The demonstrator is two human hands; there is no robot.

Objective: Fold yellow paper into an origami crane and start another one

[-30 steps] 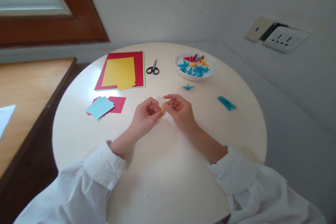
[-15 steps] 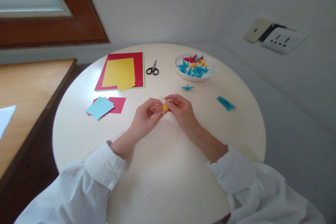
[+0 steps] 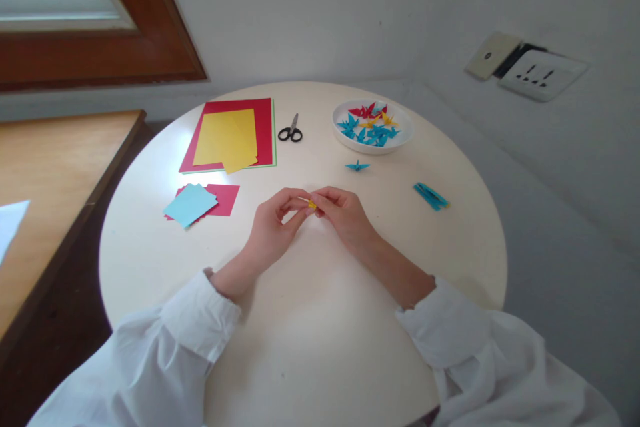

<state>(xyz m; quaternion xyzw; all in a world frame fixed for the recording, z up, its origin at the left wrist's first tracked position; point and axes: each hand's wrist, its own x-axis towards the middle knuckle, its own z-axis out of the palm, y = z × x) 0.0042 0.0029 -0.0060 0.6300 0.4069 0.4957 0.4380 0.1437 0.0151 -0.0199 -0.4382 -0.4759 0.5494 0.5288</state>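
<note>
Between my fingertips is a small folded piece of yellow paper, mostly covered by the fingers. My left hand pinches it from the left, and my right hand grips its right side. Both hands are just above the middle of the round table. Beyond my right hand a blue paper crane rests on the tabletop. Behind it stands a white dish holding red, yellow and blue paper cranes.
On the round white table, red and yellow sheets lie at the back left. Black-handled scissors are beside them. Light blue and red squares lie nearer on the left. Folded blue strips lie at the right.
The yellow paper has turned, so less of it shows, and a thin pale edge now appears by the left fingers. My right fingers have lowered slightly and closed in.
</note>
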